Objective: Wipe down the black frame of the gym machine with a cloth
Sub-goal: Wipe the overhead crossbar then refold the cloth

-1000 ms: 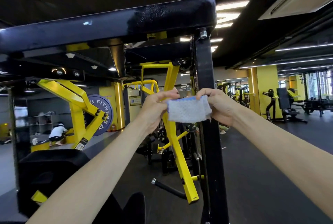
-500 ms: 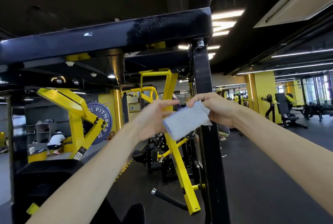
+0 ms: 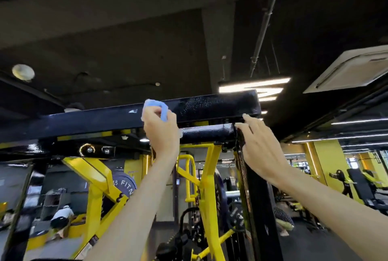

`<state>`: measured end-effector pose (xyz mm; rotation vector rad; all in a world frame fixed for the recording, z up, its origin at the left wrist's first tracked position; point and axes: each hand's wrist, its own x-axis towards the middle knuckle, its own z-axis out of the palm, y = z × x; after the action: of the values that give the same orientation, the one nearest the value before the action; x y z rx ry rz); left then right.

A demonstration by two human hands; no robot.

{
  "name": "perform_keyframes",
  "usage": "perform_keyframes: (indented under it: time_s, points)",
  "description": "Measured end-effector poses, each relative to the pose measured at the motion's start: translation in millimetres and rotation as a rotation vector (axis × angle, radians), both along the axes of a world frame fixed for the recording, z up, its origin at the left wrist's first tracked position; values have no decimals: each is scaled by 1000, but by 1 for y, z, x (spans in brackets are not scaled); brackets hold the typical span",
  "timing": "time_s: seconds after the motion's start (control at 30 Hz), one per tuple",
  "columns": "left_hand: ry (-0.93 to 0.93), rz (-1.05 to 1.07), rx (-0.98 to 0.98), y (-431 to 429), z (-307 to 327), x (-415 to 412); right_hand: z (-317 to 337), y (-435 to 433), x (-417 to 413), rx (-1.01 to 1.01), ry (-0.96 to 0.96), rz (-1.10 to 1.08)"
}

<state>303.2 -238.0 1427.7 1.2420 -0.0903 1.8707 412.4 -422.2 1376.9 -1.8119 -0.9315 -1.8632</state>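
One crumpled blue cloth [image 3: 155,106] (left hand [image 3: 161,132]) against glossy boxy black frame [image 3: 210,105]

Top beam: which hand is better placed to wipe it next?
Left. The left hand grips the cloth right against the beam; the right hand holds no cloth, its fingers only touching the frame above the post.
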Motion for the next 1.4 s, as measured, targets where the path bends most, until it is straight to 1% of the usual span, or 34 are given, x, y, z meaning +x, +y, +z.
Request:
perform_keyframes:
  time_s: [0.03, 0.1, 0.17, 0.2, 0.27, 0.3, 0.37, 0.4, 0.43, 0.47, 0.5, 0.53, 0.57, 0.6, 0.7, 0.73, 0.77, 0.8, 0.87, 0.9, 0.93, 0.97, 1.0, 1.03, 1.07, 1.1, 1.13, 1.17, 1.2, 1.23, 1.27, 1.33, 1.37, 1.4]
  points:
    - [-14, 155, 99, -1, 8, 3, 5, 1, 0, -4, 12, -35]
    - [75, 333, 189, 0, 22, 21, 13, 4, -1, -33, 91, -98]
    - [195, 379, 189, -3, 28, 38, 17, 5, 1, -57, 168, -113]
    - [210, 403, 184, -9, 28, 45, 19, 5, 1, -54, 188, -116]
    - [152, 400, 209, -25, 28, 52, 22, 4, 1, -43, 216, -128]
    - [100, 475, 261, -28, 27, 57, 24, 4, 1, -48, 227, -134]
    - [33, 504, 455, -18, 23, 68, 25, 3, 3, -61, 233, -126]
    - [66, 477, 566, -10, 19, 69, 25, 2, 4, -69, 228, -123]
    - [149, 493, 625, 4, 19, 71, 26, 0, 5, -76, 223, -126]
    - [201, 572, 583, 19, 22, 77, 26, -1, 7, -75, 218, -129]
    - [202, 601, 485, 27, 24, 83, 26, -1, 8, -71, 209, -134]
    - [193, 616, 389, 25, 24, 85, 26, -1, 10, -69, 197, -139]
    - [187, 576, 324, 11, 23, 87, 26, 0, 11, -66, 179, -149]
    - [169, 569, 373, -12, 23, 84, 26, 1, 14, -59, 160, -166]
    - [133, 582, 898, -47, 15, 99, 25, 3, 23, -17, 119, -223]
    - [98, 664, 989, -38, 19, 100, 25, 3, 25, -20, 104, -244]
    - [110, 651, 949, -28, 21, 94, 25, 3, 27, -29, 88, -256]
    - [106, 577, 785, -18, 23, 92, 26, 1, 29, -39, 67, -257]
    - [82, 471, 311, -7, 25, 88, 27, -3, 27, -55, 52, -267]
    - [107, 458, 175, -13, 26, 89, 27, -4, 24, -68, 60, -269]
    - [90, 421, 206, -23, 28, 90, 27, -5, 22, -82, 56, -258]
    - [98, 420, 368, -40, 26, 90, 27, -7, 21, -103, 64, -234]
    - [124, 448, 616, -49, 23, 97, 28, -10, 19, -129, 95, -209]
    - [140, 480, 818, -56, 20, 96, 28, -14, 17, -152, 124, -183]
    - [130, 499, 890, -52, 21, 95, 29, -17, 15, -171, 148, -156]
    - [115, 494, 845, -41, 25, 93, 29, -21, 15, -188, 166, -121]
    - [70, 426, 678, -32, 30, 93, 28, -23, 14, -197, 186, -85]
    - [61, 380, 462, -26, 34, 93, 28, -25, 15, -189, 205, -62]
    - [72, 440, 285, -25, 37, 98, 28, -26, 16, -162, 226, -38]
    - [82, 466, 245, -38, 39, 101, 27, -25, 17, -129, 268, 22]
    - [83, 466, 374, -53, 38, 104, 26, -23, 15, -93, 342, 150]
    - [149, 340, 796, -85, 29, 115, 26, -23, 8, -24, 487, 533]
    - [172, 336, 931, -87, 28, 119, 27, -27, 6, 34, 514, 666]
    - [164, 332, 965, -85, 30, 116, 28, -31, 4, 95, 542, 745]
